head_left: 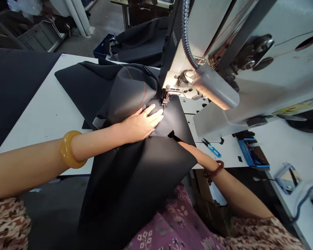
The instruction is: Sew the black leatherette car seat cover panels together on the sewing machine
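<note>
1. Fills the upper right of the frame with an industrial sewing machine [250, 69].
2. Spreads across the centre and drops toward the bottom in black leather-like material [143, 166], orange-stitched on the raised fold.
3. Lies flat beneath the left hand [142, 125] at centre, fingers extended and loosely spread on top, closed around nothing.
4. Overlaps the right hand [185, 146], right of centre; mostly hidden under a flap, so cannot tell its grip.
5. Sits right of centre: blue-handled thread snips [211, 148].
6. Stands just beyond the left fingertips, toward upper right: presser foot [164, 101].
</note>
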Tool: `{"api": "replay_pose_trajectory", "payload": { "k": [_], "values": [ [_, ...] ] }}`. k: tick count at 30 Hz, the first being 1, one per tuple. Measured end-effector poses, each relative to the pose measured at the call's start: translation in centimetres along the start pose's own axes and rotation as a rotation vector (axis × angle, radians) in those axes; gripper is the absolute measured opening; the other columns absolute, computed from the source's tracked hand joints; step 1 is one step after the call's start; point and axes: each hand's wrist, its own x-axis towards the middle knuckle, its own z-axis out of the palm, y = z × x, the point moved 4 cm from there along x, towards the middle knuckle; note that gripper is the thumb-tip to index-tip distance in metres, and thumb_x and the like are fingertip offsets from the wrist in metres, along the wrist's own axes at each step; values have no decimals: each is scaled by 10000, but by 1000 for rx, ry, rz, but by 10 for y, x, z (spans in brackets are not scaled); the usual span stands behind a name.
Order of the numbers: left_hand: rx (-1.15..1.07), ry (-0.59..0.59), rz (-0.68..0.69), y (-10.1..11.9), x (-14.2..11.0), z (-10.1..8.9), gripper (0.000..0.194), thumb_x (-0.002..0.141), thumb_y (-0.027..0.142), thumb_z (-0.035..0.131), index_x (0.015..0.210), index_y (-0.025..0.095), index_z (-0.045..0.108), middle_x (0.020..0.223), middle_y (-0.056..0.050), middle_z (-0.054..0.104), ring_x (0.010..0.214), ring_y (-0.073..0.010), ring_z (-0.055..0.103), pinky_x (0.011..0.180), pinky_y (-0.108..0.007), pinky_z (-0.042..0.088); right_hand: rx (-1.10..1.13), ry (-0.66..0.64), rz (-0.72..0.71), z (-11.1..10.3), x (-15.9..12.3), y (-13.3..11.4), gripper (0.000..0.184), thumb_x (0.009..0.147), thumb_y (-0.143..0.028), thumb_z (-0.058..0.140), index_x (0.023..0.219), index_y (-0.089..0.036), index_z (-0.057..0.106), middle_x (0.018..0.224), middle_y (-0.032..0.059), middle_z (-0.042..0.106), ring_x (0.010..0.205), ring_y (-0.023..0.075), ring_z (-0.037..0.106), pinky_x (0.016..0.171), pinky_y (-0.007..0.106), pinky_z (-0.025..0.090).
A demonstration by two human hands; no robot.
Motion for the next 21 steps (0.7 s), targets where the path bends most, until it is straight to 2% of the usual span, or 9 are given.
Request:
{"api": "replay_pose_trajectory", "payload": {
  "k": [2,5,7,10,13,16,21],
  "values": [
    [-3,44,16,-1,1,0,426,901,250,420,1305,130,480,1368,-132,466,1275,-332,387,990,-447,406,-97,13,15,-5,3,-6,255,749,-359,568,977,-275,644,1065,24,658,1007,270,581,916,397,433],
    [24,92,37,-4,1,1,410,906,281,419,1281,132,495,1303,-135,503,1233,-333,418,980,-422,402,-186,39,91,-8,11,-11,287,796,-456,450,845,-239,631,870,39,678,869,263,587,841,412,434],
    [36,100,24,-6,3,0,407,913,288,408,1282,137,490,1282,-134,506,1214,-338,429,974,-420,400,-195,55,109,-11,17,-14,334,791,-509,428,761,-224,600,749,37,652,776,240,565,779,386,431],
    [27,87,-25,-9,6,-2,405,924,288,388,1290,143,485,1244,-147,518,1166,-325,465,950,-414,410,-135,135,124,-21,24,-18,364,762,-554,443,707,-208,546,703,22,603,708,197,525,682,320,408],
    [8,64,-42,-10,9,-5,393,929,272,378,1281,145,498,1202,-153,536,1139,-301,482,931,-402,420,-17,151,186,-27,25,-22,380,762,-553,412,662,-194,485,664,-1,543,647,152,487,595,263,357],
    [-12,59,-11,-10,11,-8,379,934,250,361,1259,139,520,1147,-145,566,1136,-276,483,954,-401,404,-6,151,221,-31,24,-28,363,754,-522,392,613,-191,440,601,-17,477,587,127,440,555,250,317],
    [-37,43,-25,-14,14,-10,388,932,272,364,1255,147,540,1171,-162,551,1088,-269,503,955,-391,396,5,176,221,-36,30,-34,310,715,-485,415,613,-195,453,587,-17,475,584,135,433,550,257,306]
  ]
}}
